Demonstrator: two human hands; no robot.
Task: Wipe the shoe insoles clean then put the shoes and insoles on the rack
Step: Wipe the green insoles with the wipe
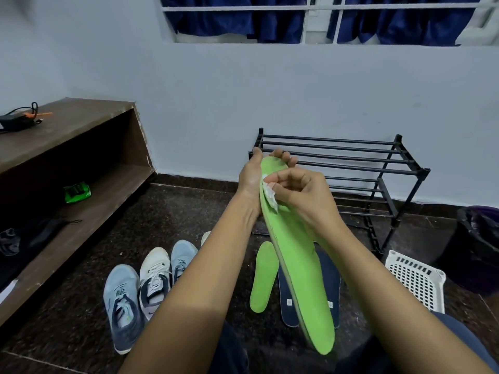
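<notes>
My left hand (252, 178) grips the toe end of a long green insole (302, 265), held up in front of me. My right hand (302, 195) pinches a small white wipe (270, 197) against the insole's upper part. A second green insole (264, 278) lies on the dark floor below, beside two navy insoles (287, 306), partly hidden behind the held one. Several sneakers stand in a row at the lower left: a blue-grey one (122, 306), a white one (154, 279) and another blue one (182, 256). The black metal shoe rack (351, 168) stands against the wall behind my hands.
A brown wooden shelf unit (81, 147) runs along the left, with a green packet (77, 192) on its lower board and a black device on top. A white plastic basket (417, 279) and a dark bin (478, 244) sit at the right.
</notes>
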